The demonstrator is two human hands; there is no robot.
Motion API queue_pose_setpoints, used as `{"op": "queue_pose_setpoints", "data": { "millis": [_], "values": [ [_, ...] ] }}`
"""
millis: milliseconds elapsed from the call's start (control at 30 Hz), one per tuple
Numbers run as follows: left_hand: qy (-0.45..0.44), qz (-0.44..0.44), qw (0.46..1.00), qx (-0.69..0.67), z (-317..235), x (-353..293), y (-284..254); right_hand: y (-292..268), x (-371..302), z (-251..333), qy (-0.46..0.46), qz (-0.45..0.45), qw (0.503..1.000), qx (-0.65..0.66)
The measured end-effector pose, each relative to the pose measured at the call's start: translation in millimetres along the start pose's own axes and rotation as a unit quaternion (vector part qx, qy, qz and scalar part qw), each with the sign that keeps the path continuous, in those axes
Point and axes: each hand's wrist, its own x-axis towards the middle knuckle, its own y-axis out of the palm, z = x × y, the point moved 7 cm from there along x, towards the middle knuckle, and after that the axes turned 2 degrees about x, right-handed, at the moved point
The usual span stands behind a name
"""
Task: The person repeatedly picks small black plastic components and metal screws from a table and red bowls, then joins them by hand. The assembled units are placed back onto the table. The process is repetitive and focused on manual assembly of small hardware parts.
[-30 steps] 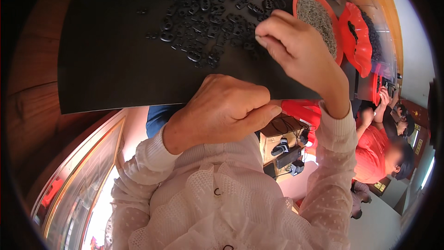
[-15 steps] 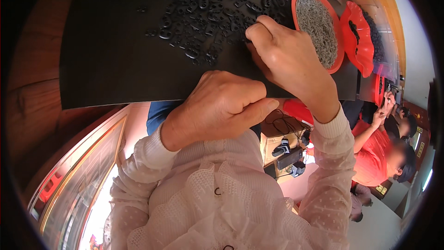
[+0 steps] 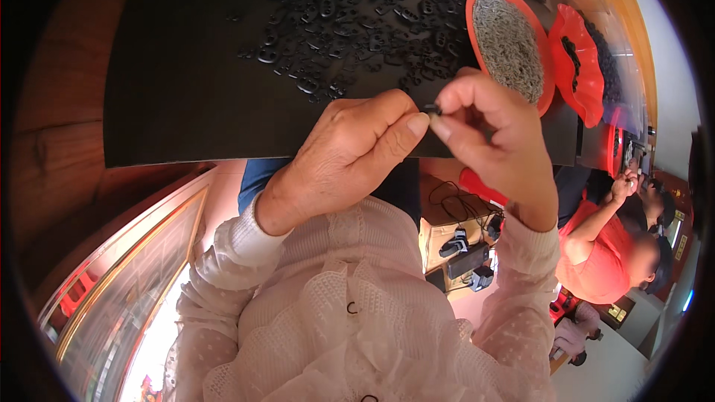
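Note:
My left hand (image 3: 350, 145) is closed, thumb pressed against the curled forefinger at the table's front edge. Whatever lies inside its fingers is hidden. Facing it, my right hand (image 3: 495, 130) pinches a small black plastic piece (image 3: 431, 109) between thumb and forefinger. That piece sits right at my left thumb tip, between the two hands. Beyond them, many loose black plastic parts (image 3: 328, 7), several of them oval with two holes, are scattered over the dark tabletop (image 3: 194, 89).
To the right stands a red bowl (image 3: 547, 89) full of tiny grey metal springs (image 3: 506, 45). Beside it is a wavy-rimmed red dish (image 3: 588, 82) with black bits. A co-worker in a red shirt (image 3: 596, 260) sits at the right. A cardboard box (image 3: 439, 234) with devices is below the table.
My right hand has come back from the scattered parts toward my left hand, and a small black piece now shows in its pinch. My left hand has shifted slightly, thumb turned upward.

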Motion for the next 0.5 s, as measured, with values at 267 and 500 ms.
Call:
{"op": "queue_pose_setpoints", "data": {
  "millis": [267, 500],
  "values": [
    [-0.104, 0.005, 0.988, -0.116, -7, -1, -5, 16, -11, 24, -0.192, -0.034, 0.966, -0.169],
    [-0.177, 0.070, 0.967, -0.168, -4, -1, -5, 20, -11, 28, -0.301, -0.061, 0.929, -0.206]
  ]
}}
